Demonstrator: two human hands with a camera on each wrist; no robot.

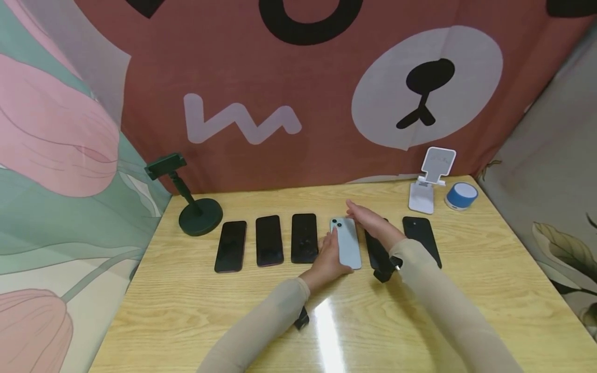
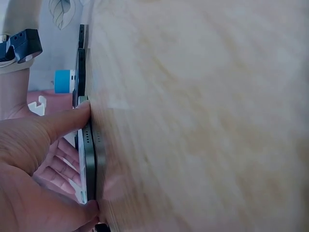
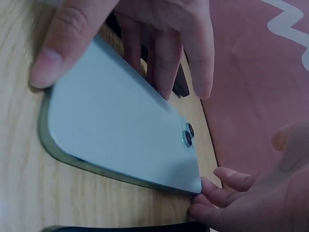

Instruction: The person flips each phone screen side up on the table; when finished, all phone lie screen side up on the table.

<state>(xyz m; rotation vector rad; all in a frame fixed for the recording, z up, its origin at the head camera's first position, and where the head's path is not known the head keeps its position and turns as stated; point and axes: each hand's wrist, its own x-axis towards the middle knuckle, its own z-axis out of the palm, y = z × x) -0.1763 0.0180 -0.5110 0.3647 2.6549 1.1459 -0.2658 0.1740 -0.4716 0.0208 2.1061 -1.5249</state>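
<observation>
A pale mint-blue smartphone lies back side up on the wooden table, its twin camera lenses at the far left corner. My left hand grips it from the near left, thumb at the near right corner and fingers along its left edge. The right hand reaches over from the right. In the right wrist view, the right hand's fingertips touch the phone's far corner. Beneath my right hand and wrist, a dark phone is partly hidden.
Left of the pale phone lie three black phones, the nearest one beside my left fingers. Another black phone lies at the right. A dark green stand is back left; a white folding stand and blue round device are back right.
</observation>
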